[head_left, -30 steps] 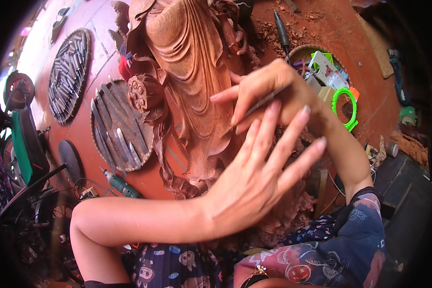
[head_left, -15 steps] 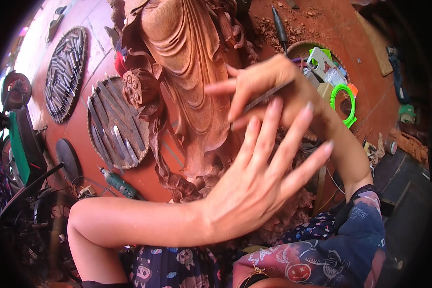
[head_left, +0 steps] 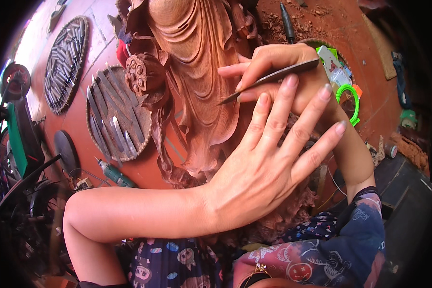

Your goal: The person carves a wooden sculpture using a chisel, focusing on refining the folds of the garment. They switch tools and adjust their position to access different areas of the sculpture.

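Observation:
A reddish-brown wood carving (head_left: 189,43) with flowing drapery folds stands in front of me, a carved lotus seed pod (head_left: 143,74) on its left side. Pinched in my right hand (head_left: 276,57) is a dark, slim carving knife (head_left: 288,71). Its pointed tip lies against or just over the drapery; which one, I cannot tell. My left hand (head_left: 264,165) is spread flat, palm down, fingers apart and holding nothing. It overlaps the right hand's lower part in view, and whether the two touch is unclear. The carving's lower part is partly hidden behind my left arm.
Left of the carving, one round tray (head_left: 148,137) bears several flat blades and another basket (head_left: 84,57) many metal tools. A green rotary tool (head_left: 115,174) lies nearer me. At right is a bright green ring (head_left: 354,113); wood chips (head_left: 300,24) litter the far floor.
The knife and right hand have steadied, with the knife tip now plainly visible over the drapery. The left hand has shifted slightly right. The whole view has tilted a little.

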A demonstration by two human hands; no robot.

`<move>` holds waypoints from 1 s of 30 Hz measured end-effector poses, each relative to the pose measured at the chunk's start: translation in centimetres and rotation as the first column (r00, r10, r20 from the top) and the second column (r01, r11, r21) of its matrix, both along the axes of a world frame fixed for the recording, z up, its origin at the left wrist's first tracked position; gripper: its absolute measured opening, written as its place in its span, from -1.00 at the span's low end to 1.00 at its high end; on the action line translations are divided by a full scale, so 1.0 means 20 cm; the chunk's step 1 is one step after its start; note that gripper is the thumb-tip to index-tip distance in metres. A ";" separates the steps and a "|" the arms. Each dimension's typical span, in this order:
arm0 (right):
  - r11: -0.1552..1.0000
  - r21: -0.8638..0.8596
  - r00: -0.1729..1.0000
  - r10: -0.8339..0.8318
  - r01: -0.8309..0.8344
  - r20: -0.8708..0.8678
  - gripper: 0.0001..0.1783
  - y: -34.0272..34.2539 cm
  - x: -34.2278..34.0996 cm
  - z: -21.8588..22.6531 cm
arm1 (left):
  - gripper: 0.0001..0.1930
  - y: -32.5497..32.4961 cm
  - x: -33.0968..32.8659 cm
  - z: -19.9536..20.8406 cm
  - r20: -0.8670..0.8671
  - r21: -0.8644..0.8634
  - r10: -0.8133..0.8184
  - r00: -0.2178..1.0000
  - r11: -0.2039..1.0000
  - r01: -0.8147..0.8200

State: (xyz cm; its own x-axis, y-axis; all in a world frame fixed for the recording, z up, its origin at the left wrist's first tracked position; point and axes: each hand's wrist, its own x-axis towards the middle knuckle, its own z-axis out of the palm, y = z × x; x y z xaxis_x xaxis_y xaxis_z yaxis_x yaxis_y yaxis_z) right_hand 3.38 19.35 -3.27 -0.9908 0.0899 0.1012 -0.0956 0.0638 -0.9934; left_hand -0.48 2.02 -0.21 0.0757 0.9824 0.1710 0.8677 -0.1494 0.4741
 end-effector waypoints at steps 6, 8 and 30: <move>1.000 -0.030 0.994 0.006 -0.002 0.110 -0.89 -0.01 0.02 0.02 | -0.34 -0.01 0.01 -0.04 0.005 0.026 -0.003 1.000 1.000 0.003; 0.985 -0.169 0.999 -0.028 0.032 0.027 -0.89 -0.02 0.01 -0.01 | -0.34 0.00 0.00 -0.04 0.028 0.032 -0.001 1.000 0.999 0.000; 0.985 -0.001 0.952 0.164 -0.170 -0.258 -0.82 0.03 0.02 -0.11 | -0.33 -0.05 0.04 -0.02 0.029 -0.069 -0.081 0.996 0.994 0.083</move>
State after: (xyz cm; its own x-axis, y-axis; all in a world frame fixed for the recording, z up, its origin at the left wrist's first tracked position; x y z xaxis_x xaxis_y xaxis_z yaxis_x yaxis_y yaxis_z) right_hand 3.73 19.88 -5.48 -0.9331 -0.0695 0.3528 -0.3539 0.0025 -0.9353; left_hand 0.35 1.08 -0.55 0.1527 0.9826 0.1054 0.8412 -0.1852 0.5080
